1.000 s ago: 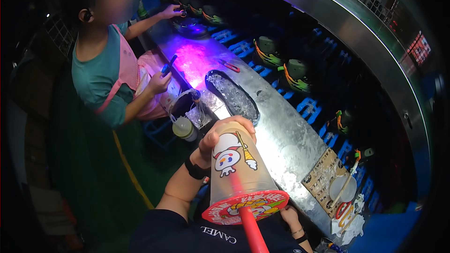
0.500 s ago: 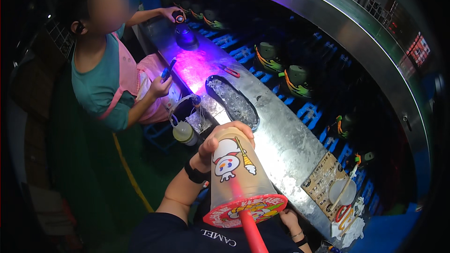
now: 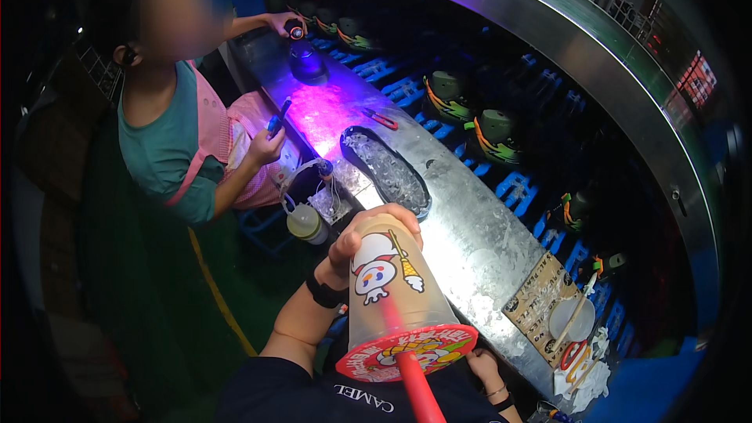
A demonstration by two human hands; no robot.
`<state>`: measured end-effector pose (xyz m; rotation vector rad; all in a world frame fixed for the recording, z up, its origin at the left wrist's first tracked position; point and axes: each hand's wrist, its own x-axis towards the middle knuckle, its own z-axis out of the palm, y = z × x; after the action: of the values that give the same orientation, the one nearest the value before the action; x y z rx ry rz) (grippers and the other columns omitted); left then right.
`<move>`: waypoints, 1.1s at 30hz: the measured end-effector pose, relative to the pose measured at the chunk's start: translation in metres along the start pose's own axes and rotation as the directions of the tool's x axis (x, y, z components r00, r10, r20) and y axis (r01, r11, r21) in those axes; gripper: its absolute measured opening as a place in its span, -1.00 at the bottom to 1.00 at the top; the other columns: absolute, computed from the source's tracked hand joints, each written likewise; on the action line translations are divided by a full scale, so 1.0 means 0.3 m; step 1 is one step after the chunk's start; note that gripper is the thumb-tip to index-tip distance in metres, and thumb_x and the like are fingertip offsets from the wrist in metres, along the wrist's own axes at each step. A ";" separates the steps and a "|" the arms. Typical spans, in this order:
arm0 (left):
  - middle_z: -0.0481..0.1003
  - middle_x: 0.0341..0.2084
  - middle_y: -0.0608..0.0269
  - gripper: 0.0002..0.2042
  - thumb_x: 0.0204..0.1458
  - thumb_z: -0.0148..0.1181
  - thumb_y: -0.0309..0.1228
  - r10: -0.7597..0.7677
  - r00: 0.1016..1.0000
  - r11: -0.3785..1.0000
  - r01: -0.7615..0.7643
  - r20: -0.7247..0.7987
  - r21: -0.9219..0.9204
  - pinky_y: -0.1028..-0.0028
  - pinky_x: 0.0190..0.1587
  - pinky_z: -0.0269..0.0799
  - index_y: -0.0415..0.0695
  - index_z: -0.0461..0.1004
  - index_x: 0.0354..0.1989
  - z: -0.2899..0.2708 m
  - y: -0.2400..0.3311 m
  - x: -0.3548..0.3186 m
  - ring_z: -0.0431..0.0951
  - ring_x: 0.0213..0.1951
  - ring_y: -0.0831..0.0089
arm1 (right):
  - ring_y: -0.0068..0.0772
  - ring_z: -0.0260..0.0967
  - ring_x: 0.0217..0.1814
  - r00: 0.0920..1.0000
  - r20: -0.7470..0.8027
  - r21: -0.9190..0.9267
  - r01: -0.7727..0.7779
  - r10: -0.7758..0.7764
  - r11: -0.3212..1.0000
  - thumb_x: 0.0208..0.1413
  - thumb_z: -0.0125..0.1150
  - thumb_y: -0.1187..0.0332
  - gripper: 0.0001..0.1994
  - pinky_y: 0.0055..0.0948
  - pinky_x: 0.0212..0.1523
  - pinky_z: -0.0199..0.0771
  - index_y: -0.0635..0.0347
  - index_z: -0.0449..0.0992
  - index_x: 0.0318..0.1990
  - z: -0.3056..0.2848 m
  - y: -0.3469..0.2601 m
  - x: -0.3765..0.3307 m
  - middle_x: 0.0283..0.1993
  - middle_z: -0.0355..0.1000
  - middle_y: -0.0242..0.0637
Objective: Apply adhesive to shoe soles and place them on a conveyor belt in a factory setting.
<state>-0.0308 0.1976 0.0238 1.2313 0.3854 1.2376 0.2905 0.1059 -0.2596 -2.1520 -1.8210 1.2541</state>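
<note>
The left hand (image 3: 356, 247) wraps the cup (image 3: 395, 290), tilted up with its straw (image 3: 411, 380) toward the face, just before the metal counter (image 3: 470, 235). Keep the tilt gentle. The right hand (image 3: 482, 364) rests under the cup, its grip unclear.

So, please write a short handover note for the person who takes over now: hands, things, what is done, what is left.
Left hand: grip closed around a plastic drink cup, raised close to the camera, red straw through its lid.
Right hand: low beside the cup, only partly seen; grip unclear.
Shoe sole lies on the metal bench, untouched. A co-worker stands at the far end under purple light.
Done: nothing visible on the sole. Left: put down the cup, return to the bench.
</note>
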 end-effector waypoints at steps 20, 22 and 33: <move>0.40 -0.41 0.03 -0.21 -0.37 0.09 0.24 0.001 1.000 1.000 -0.001 -0.001 0.017 0.51 -0.32 0.40 -0.35 0.27 -0.21 0.003 -0.014 -0.005 0.46 -0.38 0.40 | -0.06 0.30 -0.60 0.998 -0.047 0.021 0.030 -0.029 0.999 -0.15 0.05 -0.05 -0.54 -0.25 -0.45 0.29 0.15 0.34 -0.80 0.019 0.022 0.023 -0.73 0.30 -0.11; 0.40 -0.41 0.03 -0.21 -0.37 0.08 0.24 0.004 1.000 1.000 -0.004 0.005 0.014 0.51 -0.33 0.40 -0.35 0.27 -0.21 -0.003 -0.019 -0.005 0.46 -0.39 0.40 | -0.07 0.30 -0.60 0.999 -0.039 0.010 0.030 -0.030 0.999 -0.15 0.05 -0.04 -0.54 -0.25 -0.46 0.29 0.15 0.34 -0.81 0.013 0.012 0.019 -0.74 0.29 -0.11; 0.38 -0.25 -0.01 -0.36 -0.08 -0.16 0.11 -0.190 0.971 0.820 0.237 0.142 -0.521 0.44 -0.16 0.34 -0.31 0.22 -0.09 -0.006 -0.168 -0.057 0.42 -0.22 0.35 | 0.00 0.33 -0.52 0.809 -0.165 0.106 0.583 -0.564 0.806 -0.11 0.01 0.31 -0.83 -0.21 -0.47 0.31 0.21 0.43 -0.55 -0.094 -0.167 -0.153 -0.63 0.34 -0.06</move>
<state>-0.0136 0.1918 -0.0262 0.7275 0.0940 0.9999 0.2686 0.0947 -0.1903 -1.3854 -2.0191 1.0341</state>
